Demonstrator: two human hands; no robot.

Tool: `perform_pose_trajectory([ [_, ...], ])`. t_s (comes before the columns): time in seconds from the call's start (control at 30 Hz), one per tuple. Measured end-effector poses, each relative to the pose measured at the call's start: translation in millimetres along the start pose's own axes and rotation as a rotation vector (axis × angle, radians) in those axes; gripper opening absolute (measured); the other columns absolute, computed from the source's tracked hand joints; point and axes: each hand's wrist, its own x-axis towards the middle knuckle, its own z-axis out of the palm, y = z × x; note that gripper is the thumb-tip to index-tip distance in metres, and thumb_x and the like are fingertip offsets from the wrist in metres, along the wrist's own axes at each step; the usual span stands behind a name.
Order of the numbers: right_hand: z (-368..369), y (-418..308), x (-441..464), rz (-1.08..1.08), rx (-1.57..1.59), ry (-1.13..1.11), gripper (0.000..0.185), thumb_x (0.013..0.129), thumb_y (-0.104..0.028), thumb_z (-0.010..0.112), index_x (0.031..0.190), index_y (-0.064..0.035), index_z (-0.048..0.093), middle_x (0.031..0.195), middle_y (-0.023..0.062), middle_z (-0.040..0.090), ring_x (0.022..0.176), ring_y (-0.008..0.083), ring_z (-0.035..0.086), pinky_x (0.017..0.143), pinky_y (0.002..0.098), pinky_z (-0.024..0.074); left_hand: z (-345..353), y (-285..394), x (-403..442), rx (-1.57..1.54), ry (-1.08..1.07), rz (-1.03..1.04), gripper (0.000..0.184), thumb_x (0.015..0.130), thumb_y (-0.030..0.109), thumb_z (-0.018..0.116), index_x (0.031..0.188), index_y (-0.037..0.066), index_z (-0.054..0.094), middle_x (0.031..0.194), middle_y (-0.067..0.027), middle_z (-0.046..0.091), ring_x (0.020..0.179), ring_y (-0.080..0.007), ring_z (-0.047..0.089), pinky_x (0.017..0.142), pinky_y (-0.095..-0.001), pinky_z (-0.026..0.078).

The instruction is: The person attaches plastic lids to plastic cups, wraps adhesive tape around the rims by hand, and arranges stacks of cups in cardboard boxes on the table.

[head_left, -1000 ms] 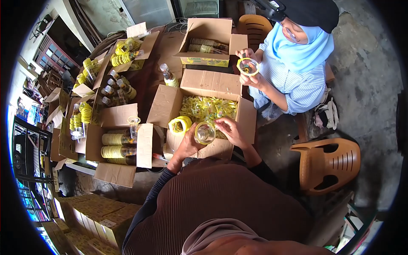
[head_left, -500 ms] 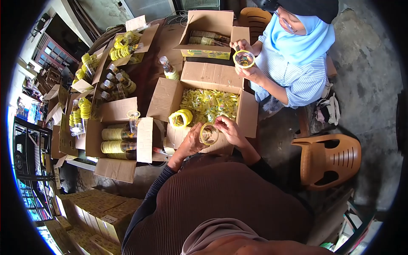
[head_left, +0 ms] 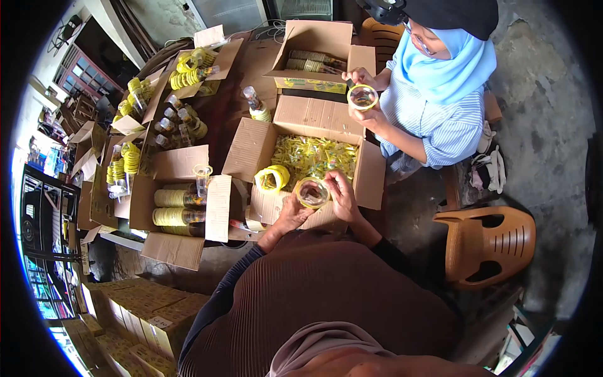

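A clear plastic cup (head_left: 313,194) with a yellow rim is tipped so that its open mouth faces me; small dark contents show inside. My left hand (head_left: 294,212) is closed around the cup's left side. At the right rim, the fingers of my right hand (head_left: 342,198) are closed against the cup. Just beyond my hands is a cardboard box (head_left: 319,115) filled with small yellow packets (head_left: 314,154). A roll of yellow rings (head_left: 272,179) rests at the box's near left corner, close to my left hand.
Across from me, a person holds a similar yellow-rimmed cup (head_left: 363,97). A box of stacked cups (head_left: 179,217) stands at left, another box (head_left: 314,47) at the back. A stack of filled cups (head_left: 256,103) stands on the table. A brown plastic chair (head_left: 490,245) is at right.
The view has shifted slightly, so most things sit a little further right. My right fingers have moved from over the cup's mouth to its right rim. My left hand still holds the cup.
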Motion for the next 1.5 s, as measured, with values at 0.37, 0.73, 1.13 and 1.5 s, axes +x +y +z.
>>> perform_pose_trajectory([
  [0.37,16.3,-6.2,5.1,-0.190,-0.066,0.311,0.003,0.095,0.001,0.048,0.094,-0.0012,0.047,0.085,0.0066,0.044,0.077,0.0151,0.044,0.072,0.0270,0.0404,4.5,-3.6,4.7,-0.122,-0.011,0.040,0.064,0.089,0.033,0.068,0.137,0.008,0.035,0.126,-0.0048,0.045,0.119,-0.0152,0.044,0.101,-0.0335,0.040],
  [0.73,20.8,-8.0,14.5,-0.415,-0.055,0.363,0.011,0.092,0.006,0.050,0.099,-0.0011,0.044,0.093,0.0098,0.046,0.082,0.0193,0.047,0.073,0.0299,0.0436,10.0,23.0,11.1,-0.259,0.046,-0.042,0.060,0.087,0.027,0.071,0.132,0.006,0.037,0.117,-0.0026,0.048,0.114,-0.0134,0.046,0.096,-0.0315,0.043],
  [1.13,14.0,-10.6,14.3,-0.225,-0.147,0.102,0.006,0.095,0.002,0.050,0.099,-0.0004,0.047,0.088,0.0088,0.049,0.077,0.0186,0.051,0.073,0.0282,0.0445,3.9,59.1,17.7,0.317,0.193,0.128,0.065,0.070,0.003,0.079,0.120,0.004,0.038,0.098,-0.0104,0.060,0.093,-0.0189,0.061,0.081,-0.0320,0.051],
  [1.5,-1.3,-28.1,2.7,-0.257,0.110,0.159,0.015,0.090,0.006,0.057,0.099,-0.0011,0.047,0.094,0.0074,0.049,0.076,0.0115,0.052,0.066,0.0248,0.0472,-20.7,65.3,13.7,0.092,0.413,0.105,0.068,0.076,0.003,0.077,0.125,0.007,0.031,0.112,-0.0117,0.054,0.102,-0.0190,0.058,0.086,-0.0318,0.051],
])
